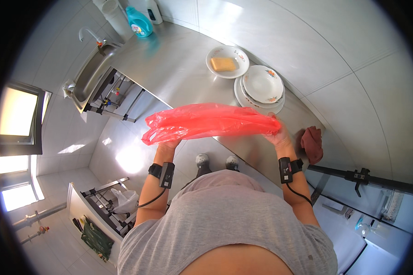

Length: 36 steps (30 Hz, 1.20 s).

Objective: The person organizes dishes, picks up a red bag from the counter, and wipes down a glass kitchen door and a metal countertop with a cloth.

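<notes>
A thin red plastic bag (213,120) is stretched lengthwise between my two hands, above the front edge of the steel counter. My right hand (278,134) grips its gathered right end, beside the stacked plates. Most of my left hand (170,143) is hidden under the bag's left part, where the loop handles hang; how its fingers lie cannot be seen. Behind the bag, several white floral plates (263,84) are stacked on the counter. A similar white dish (213,70) next to them holds a yellow sponge (223,64).
The steel counter (179,51) runs along the tiled wall. A dark red cloth (311,145) lies at its right end. A turquoise detergent bottle (139,23) and a white bottle (154,12) stand at the far left, near the sink (93,74). A side table (115,245) stands at lower left.
</notes>
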Motion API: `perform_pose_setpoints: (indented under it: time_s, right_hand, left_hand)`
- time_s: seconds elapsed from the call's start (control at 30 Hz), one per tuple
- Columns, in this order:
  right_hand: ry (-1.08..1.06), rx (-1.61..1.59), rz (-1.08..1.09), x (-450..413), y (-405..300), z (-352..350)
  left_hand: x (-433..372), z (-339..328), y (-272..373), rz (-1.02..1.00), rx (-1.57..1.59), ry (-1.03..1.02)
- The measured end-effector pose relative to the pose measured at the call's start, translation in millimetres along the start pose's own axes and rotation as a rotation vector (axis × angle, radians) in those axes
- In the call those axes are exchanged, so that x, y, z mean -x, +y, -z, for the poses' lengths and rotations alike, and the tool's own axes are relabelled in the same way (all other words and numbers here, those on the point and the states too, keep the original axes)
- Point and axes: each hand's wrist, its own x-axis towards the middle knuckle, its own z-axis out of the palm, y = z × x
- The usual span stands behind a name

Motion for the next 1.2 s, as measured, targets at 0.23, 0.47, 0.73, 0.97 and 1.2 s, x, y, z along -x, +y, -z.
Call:
perform_pose_setpoints:
  time_s: [0.23, 0.47, 0.73, 0.97, 1.2]
  right_hand:
    - [-0.201, 0.278, 0.041, -13, 21, -40]
    - [-0.491, 0.428, -0.279, -37, 36, -133]
    - [-0.605, 0.848, -0.706, -63, 94, -190]
    - [-0.876, 0.807, -0.877, -32, 123, -216]
    - [-0.959, 1.223, -0.447, -8, 153, -193]
  left_hand:
    - [26, -13, 37, -0.059, 0.107, 0.148]
    - [81, 117, 95, -0.286, 0.262, 0.790]
    - [145, -36, 70, -0.444, -0.970, 0.094]
    - [165, -65, 0, -0.401, -1.498, -0.091]
    - [207, -66, -105, -0.237, -0.893, 0.321]
